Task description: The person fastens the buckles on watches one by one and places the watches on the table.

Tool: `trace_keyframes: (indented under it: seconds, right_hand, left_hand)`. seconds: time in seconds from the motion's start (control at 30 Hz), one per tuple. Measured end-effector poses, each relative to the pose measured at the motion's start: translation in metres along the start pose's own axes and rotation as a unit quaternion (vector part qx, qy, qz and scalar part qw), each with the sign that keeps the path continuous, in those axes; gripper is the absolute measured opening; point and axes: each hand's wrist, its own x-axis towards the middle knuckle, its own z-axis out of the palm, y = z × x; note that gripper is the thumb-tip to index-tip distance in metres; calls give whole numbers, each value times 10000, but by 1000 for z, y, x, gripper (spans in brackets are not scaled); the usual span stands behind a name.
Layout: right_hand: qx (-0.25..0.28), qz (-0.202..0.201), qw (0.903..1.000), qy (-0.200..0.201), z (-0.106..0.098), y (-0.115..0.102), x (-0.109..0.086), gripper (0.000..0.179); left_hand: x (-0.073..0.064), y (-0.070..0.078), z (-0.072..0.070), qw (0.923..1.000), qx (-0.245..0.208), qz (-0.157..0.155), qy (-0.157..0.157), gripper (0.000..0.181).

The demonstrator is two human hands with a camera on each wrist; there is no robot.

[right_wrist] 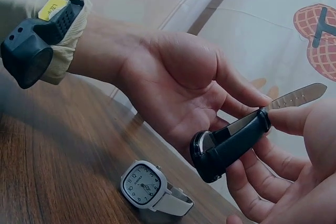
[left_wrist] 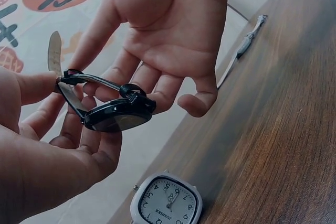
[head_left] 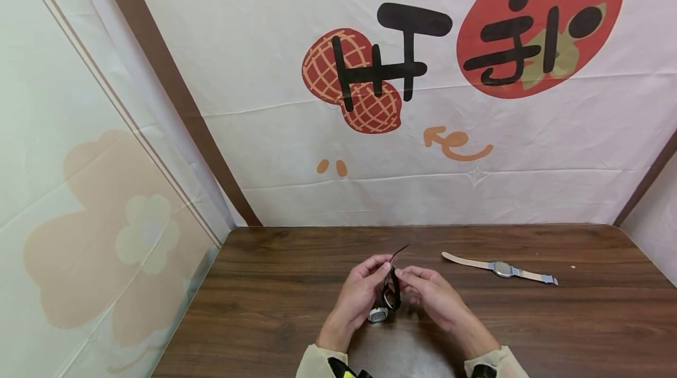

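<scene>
Between the two hands is a black wristwatch (head_left: 390, 298), its strap bent into a loop. The left hand (head_left: 358, 297) pinches the strap by the buckle, with fingers under the watch case (left_wrist: 118, 117). A pale-lined strap end (right_wrist: 298, 97) sticks out beyond the buckle. From the other side, the right hand (head_left: 435, 300) pinches the strap at the buckle (right_wrist: 265, 119) with its thumb and forefinger. Below the hands lies a white square-faced watch (right_wrist: 143, 184), dial up on the table.
A watch with a pale strap and light blue ends (head_left: 502, 270) lies stretched out to the right on the dark wooden table (head_left: 254, 307). A printed white cloth (head_left: 254, 72) hangs behind the table, and another cloth (head_left: 106, 248) hangs on the left.
</scene>
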Motion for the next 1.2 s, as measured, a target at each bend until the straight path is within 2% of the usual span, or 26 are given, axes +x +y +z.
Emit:
trace_keyframes:
  seconds: [0.2,0.9,1.2]
  right_hand:
    - [75,32,10000,28,1,0,1,18]
    - [307,-49,9995,29,5,0,0,18]
    - [235,-64,9996,117,6,0,0,20]
  left_hand:
    - [0,1,0,9999,-46,-98,17,24]
    - [0,0,3,9998,-53,-101,-151,16]
    - [0,0,2,9997,60,-77,-239,36]
